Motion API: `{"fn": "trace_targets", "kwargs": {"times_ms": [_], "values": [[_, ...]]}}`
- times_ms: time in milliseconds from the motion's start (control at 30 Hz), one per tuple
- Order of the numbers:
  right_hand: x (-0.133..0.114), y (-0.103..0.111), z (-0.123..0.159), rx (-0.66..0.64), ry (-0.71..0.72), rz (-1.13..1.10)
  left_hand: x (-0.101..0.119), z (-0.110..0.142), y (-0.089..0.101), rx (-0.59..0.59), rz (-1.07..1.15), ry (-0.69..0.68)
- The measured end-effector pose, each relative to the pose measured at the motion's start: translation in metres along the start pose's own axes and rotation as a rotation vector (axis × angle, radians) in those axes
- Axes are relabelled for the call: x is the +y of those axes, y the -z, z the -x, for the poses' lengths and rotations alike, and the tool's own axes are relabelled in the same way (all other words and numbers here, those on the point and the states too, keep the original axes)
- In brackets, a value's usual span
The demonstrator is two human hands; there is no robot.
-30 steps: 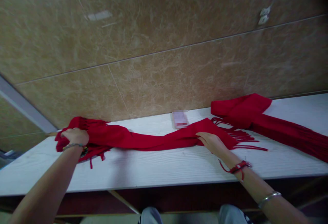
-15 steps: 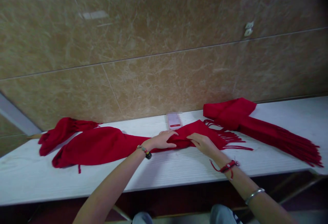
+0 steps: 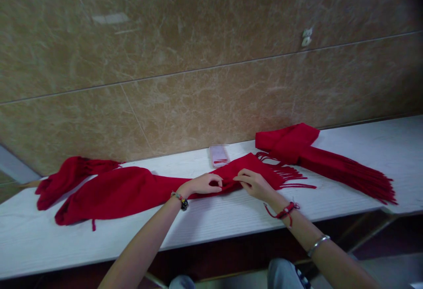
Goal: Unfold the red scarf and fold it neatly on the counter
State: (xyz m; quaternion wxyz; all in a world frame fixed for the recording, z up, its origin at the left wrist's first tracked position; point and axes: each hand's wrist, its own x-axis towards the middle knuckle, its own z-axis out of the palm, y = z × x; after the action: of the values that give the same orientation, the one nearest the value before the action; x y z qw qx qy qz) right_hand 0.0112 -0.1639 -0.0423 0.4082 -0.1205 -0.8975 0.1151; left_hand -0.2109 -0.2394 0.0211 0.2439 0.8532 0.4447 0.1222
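Observation:
A long red scarf (image 3: 122,195) lies across the white shelf, wide at its left part, narrow in the middle and fringed at the right end. Over its narrow part, my left hand (image 3: 203,184) is closed, with thumb and fingers pinching a bit of the red cloth. Just to the right, my right hand (image 3: 253,183) also pinches the scarf near the fringed end. Between the two hands the cloth is gathered in folds. The fingertips partly hide where they grip it.
A folded red scarf with fringe (image 3: 307,150) lies to the right, and another bunched red fringed cloth (image 3: 71,176) at the far left. A small flat pinkish box or card (image 3: 218,156) rests by the tiled wall (image 3: 185,104). The white shelf's (image 3: 205,234) front edge runs below my forearms.
The view has shifted a little, so everything sits slightly further left. Both hands stay at the same part of the scarf; the left thumb and fingers have drawn closer together.

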Motion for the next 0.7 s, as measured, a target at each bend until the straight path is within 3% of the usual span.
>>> {"fn": "trace_targets", "kwargs": {"times_ms": [233, 367, 700], "values": [[-0.002, 0.001, -0.001, 0.018, 0.012, 0.014, 0.007, -0.007, 0.007, 0.097, -0.006, -0.061], [-0.002, 0.001, -0.002, 0.014, 0.011, 0.016, 0.015, -0.004, 0.012, 0.067, -0.047, -0.047], [-0.005, 0.003, -0.004, 0.004, -0.026, 0.006, 0.022, -0.009, -0.002, 0.174, -0.046, 0.026]]}}
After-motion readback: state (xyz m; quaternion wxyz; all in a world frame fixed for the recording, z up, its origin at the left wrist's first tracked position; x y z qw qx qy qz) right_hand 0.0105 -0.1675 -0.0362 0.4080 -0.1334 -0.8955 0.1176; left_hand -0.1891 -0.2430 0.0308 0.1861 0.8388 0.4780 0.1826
